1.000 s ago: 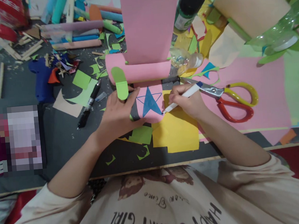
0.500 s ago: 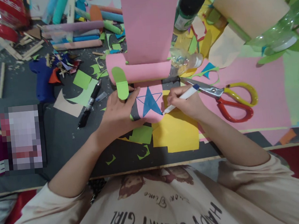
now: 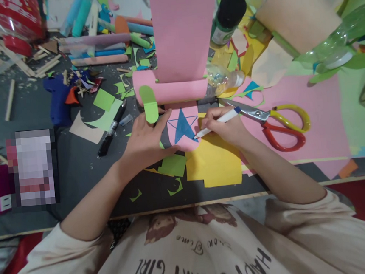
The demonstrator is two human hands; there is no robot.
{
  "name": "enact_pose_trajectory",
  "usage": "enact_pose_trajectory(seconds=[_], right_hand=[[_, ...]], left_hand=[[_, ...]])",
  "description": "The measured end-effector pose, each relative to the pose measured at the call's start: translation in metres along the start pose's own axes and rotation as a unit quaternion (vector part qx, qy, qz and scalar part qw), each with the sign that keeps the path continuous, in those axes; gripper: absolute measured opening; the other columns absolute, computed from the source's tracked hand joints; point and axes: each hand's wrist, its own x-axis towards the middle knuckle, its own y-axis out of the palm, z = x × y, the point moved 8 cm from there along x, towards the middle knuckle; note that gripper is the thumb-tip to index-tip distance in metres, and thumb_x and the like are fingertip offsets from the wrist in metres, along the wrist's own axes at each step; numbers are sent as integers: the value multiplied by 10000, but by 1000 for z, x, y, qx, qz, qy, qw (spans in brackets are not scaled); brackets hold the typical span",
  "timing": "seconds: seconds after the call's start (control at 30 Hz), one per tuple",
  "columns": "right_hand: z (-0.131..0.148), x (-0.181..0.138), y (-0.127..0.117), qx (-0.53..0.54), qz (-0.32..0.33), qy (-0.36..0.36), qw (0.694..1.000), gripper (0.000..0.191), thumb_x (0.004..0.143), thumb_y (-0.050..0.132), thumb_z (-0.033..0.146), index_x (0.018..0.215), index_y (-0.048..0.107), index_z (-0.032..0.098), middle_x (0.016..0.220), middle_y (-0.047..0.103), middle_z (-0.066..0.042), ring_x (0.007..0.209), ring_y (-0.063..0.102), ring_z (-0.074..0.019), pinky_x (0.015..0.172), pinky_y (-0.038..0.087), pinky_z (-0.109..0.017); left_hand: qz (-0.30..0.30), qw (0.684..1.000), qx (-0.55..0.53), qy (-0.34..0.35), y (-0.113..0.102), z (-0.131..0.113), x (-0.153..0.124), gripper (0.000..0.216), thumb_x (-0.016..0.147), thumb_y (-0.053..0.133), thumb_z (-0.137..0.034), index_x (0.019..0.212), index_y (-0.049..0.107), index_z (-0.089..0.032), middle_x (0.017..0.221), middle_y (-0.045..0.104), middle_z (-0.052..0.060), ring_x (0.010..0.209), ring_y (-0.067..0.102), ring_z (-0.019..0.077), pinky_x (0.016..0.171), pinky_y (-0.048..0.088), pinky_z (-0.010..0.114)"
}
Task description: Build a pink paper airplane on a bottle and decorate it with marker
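A pink paper craft (image 3: 181, 86) stands at the table's middle, a rolled tube topped by a tall pink sheet. Its lower flap carries a blue star (image 3: 182, 128), partly coloured in. My right hand (image 3: 224, 127) is closed on a white marker (image 3: 219, 121) with a blue cap end; the tip touches the flap at the star's lower right point. My left hand (image 3: 146, 138) lies flat with fingers stretched out, pressing the flap's left edge beside a green paper tab (image 3: 149, 103).
Red and yellow scissors (image 3: 273, 122) lie just right of my right hand on a pink sheet (image 3: 311, 117). A black marker (image 3: 111, 128), a blue glue gun (image 3: 57, 99), paper scraps and wooden sticks lie left. A yellow sheet (image 3: 215, 164) lies under the flap. Bottles stand behind.
The marker tip has crept slightly left along the star's lower right point. My head has shifted a little, so everything sits marginally lower. My left hand stays put.
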Motion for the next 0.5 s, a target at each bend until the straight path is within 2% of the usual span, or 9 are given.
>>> enact_pose_trajectory(seconds=[0.13, 0.23, 0.37, 0.5], right_hand=[[-1, 1, -4, 11, -25, -5, 1000, 327, 696, 711, 325, 489, 481, 217, 489, 552, 29, 522, 615, -127, 487, 455, -244], [3, 2, -9, 19, -53, -23, 998, 378, 743, 733, 458, 532, 531, 218, 544, 640, 7, 463, 554, -106, 432, 416, -237], [7, 4, -12, -2, -54, -45, 998, 395, 752, 746, 567, 594, 630, 224, 470, 578, 32, 410, 465, -93, 398, 351, -241], [12, 5, -17, 5, -76, -83, 994, 343, 719, 801, 548, 673, 687, 228, 509, 598, 42, 441, 500, -92, 431, 402, -236]], left_hand=[[17, 1000, -13, 1, 0, 1, 2, 895, 791, 734, -492, 1538, 374, -156, 1515, 469, 213, 1389, 418, 439, 1156, 327, 577], [25, 999, -19, -8, -2, 1, 2, 902, 785, 747, -512, 1535, 386, -164, 1520, 466, 202, 1394, 414, 443, 1164, 324, 580], [39, 999, -23, -27, -2, 1, 2, 904, 799, 731, -555, 1542, 382, -175, 1526, 461, 191, 1403, 409, 441, 1169, 324, 571], [37, 999, -24, -22, -3, 1, 2, 853, 831, 696, -534, 1540, 393, -169, 1521, 465, 195, 1401, 408, 435, 1170, 322, 576]])
